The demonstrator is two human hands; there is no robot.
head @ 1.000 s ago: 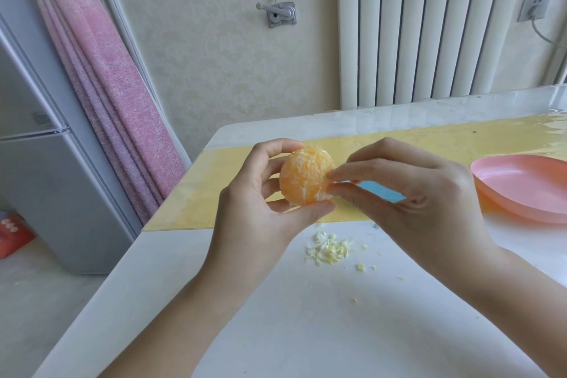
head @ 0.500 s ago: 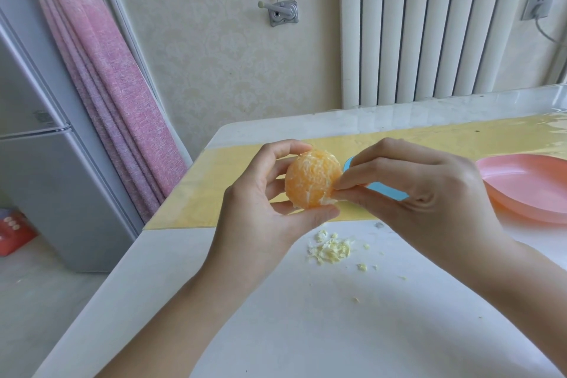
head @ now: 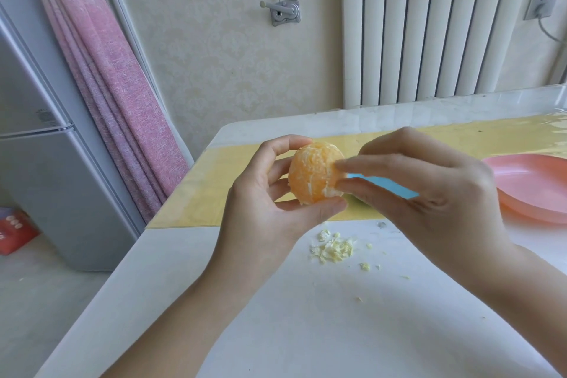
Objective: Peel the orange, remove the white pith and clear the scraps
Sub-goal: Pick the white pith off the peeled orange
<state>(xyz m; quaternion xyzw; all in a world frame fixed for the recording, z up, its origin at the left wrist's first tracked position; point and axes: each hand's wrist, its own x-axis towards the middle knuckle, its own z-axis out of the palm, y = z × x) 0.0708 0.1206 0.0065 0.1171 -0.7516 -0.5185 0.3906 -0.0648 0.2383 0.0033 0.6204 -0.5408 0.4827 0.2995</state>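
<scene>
Since the earlier frame, our right hand (head: 429, 193) has shifted up the orange (head: 313, 173); our left hand (head: 264, 202) cups it. We pinch pith lightly, sparing segments.

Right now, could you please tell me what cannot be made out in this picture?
Head view only:
- Far side of the orange: hidden by the left hand and the fruit itself.
- Blue thing: mostly behind the right hand, cannot be identified.
- Pink plate: cut off by the right edge.
- Right fingertips: blurred, so a pinched pith strand is unclear.
- Peel: not in view.
</scene>
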